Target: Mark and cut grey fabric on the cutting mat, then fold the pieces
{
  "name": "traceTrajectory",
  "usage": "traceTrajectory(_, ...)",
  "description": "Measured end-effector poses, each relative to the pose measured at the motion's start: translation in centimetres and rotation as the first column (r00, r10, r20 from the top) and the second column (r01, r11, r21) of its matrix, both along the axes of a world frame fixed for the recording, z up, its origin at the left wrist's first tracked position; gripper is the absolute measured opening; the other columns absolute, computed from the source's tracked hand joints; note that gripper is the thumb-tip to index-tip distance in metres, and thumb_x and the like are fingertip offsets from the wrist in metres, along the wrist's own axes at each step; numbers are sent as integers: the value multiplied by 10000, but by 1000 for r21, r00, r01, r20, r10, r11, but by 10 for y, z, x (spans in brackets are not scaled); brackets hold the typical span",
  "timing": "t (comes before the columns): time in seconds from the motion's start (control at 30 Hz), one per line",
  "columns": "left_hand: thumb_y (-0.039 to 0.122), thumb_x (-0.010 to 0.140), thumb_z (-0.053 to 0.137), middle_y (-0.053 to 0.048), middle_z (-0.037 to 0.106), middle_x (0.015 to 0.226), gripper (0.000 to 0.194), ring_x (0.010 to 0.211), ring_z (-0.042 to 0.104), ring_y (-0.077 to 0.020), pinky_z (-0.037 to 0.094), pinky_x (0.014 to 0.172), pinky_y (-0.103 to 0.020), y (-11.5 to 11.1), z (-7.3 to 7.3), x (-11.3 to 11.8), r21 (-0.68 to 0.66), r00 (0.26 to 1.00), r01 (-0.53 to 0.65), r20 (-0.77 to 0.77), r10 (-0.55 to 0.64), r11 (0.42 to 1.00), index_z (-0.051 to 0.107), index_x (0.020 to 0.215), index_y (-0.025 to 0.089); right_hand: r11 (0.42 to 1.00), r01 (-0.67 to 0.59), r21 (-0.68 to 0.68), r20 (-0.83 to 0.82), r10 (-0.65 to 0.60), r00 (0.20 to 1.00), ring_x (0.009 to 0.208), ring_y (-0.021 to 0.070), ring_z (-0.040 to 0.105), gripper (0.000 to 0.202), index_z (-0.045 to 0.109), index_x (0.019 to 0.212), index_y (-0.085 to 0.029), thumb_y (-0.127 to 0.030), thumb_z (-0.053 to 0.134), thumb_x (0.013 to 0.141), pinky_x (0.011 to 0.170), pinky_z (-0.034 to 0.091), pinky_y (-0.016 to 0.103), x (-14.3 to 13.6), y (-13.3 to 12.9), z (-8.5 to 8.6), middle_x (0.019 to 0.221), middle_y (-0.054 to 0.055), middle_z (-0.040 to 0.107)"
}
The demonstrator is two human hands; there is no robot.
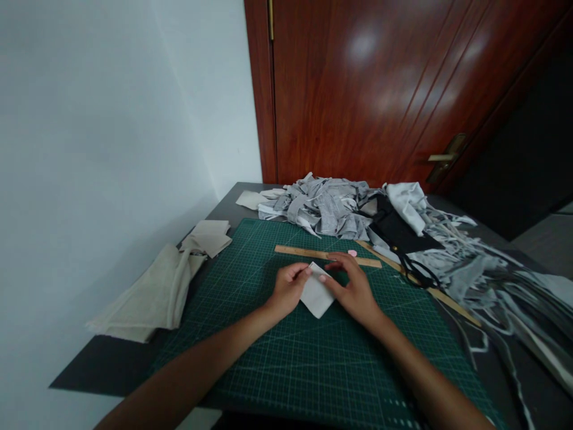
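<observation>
A small off-white folded piece of fabric [317, 297] is held above the green cutting mat [277, 370], one corner pointing away from me. My left hand [289, 288] pinches its upper left edge between thumb and fingers. On the other side, my right hand [353, 286] has its thumb on the fabric's right edge, with the fingers curved above it. Just beyond the hands lies a wooden ruler [299, 251], partly covered by my right fingers. A pink piece of chalk [353, 253] sits at that ruler, close to my right fingertips.
Grey fabric scraps [326, 203] are heaped at the back. Black-handled scissors [416, 272] rest across a second wooden ruler [454, 306] at right, beside black cloth [398, 224] and tangled strips [474, 263]. Folded beige cloth [152, 295] and smaller pieces [208, 236] lie left, near the wall.
</observation>
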State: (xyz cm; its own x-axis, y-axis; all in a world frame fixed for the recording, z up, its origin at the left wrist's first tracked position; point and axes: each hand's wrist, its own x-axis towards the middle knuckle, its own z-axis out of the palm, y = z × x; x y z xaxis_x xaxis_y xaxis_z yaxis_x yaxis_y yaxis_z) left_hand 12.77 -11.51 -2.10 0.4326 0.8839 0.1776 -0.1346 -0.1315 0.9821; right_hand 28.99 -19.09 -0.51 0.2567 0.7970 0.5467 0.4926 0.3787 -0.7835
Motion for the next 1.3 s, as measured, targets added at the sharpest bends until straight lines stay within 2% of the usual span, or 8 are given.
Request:
traceTrajectory(0.17, 462, 836, 670, -56, 712, 811, 337, 670, 611, -167, 438, 581, -253, -5, 2, 2, 42, 1000, 11, -13, -11, 999, 724, 978, 162, 974, -200, -111, -340, 151, 928, 774, 201, 638, 261, 636, 975, -255, -425, 753, 816, 671, 520, 309, -20, 6, -11, 852, 9, 677)
traceTrajectory(0.27, 411, 806, 733, -37, 702, 897, 498, 766, 650, -178, 485, 658, -261, -6, 1, 3, 78, 997, -67, 47, 64, 995, 595, 1237, 203, 987, -144, -64, -392, 108, 914, 751, 182, 611, 230, 611, 960, -250, -413, 726, 846, 652, 495, 291, -27, 6, -14, 857, 2, 657)
traceTrajectory(0.33, 375, 759, 792, -24, 681, 908, 494, 805, 647, -178, 494, 703, -265, -6, -1, 3, 142, 992, -121, 34, 118, 982, 592, 1178, 207, 995, -87, -46, -415, 60, 908, 733, 174, 595, 231, 595, 953, -246, -404, 727, 847, 643, 483, 286, -27, 6, -15, 856, -3, 641)
traceTrajectory(0.43, 327, 743, 801, -34, 672, 946, 361, 840, 633, -178, 494, 740, -270, -7, -3, 3, 207, 990, -137, -4, 141, 969, 628, 1030, 190, 999, -17, -30, -422, 3, 907, 749, 173, 591, 225, 590, 941, -238, -384, 731, 843, 669, 480, 292, -25, 6, -13, 857, -4, 628)
traceTrajectory(0.53, 289, 773, 766, -40, 681, 985, 325, 858, 632, -180, 491, 756, -276, -8, -4, 1, 231, 991, -124, -15, 131, 965, 640, 1058, 197, 999, 32, -8, -433, -32, 901, 776, 181, 593, 210, 585, 934, -236, -377, 717, 853, 703, 486, 305, -23, 7, -12, 865, 2, 629)
traceTrajectory(1.03, 322, 785, 719, 10, 637, 734, 144, 647, 541, -139, 404, 597, -237, -7, 0, 0, 201, 986, -125, -84, 144, 972, 669, 815, 191, 1000, 4, -8, -308, -6, 951, 881, 209, 629, 205, 609, 1047, -250, -383, 663, 901, 787, 517, 342, -22, 3, -13, 975, 33, 657)
traceTrajectory(1.17, 318, 821, 686, 14, 627, 706, 129, 638, 545, -139, 406, 595, -239, -9, 3, 0, 234, 984, -117, -105, 145, 965, 660, 795, 194, 1000, 7, 15, -289, -2, 957, 991, 229, 642, 268, 625, 1124, -261, -365, 693, 886, 887, 514, 382, -19, 3, -12, 1086, 51, 676)
traceTrajectory(1.3, 322, 827, 686, 1, 663, 730, 132, 667, 579, -149, 424, 621, -246, -14, 9, -1, 290, 986, -73, -126, 114, 954, 677, 786, 197, 1000, -7, -25, -176, 2, 984, 959, 243, 654, 206, 682, 1045, -257, -369, 709, 875, 860, 517, 397, -15, 2, -9, 1022, 53, 706)
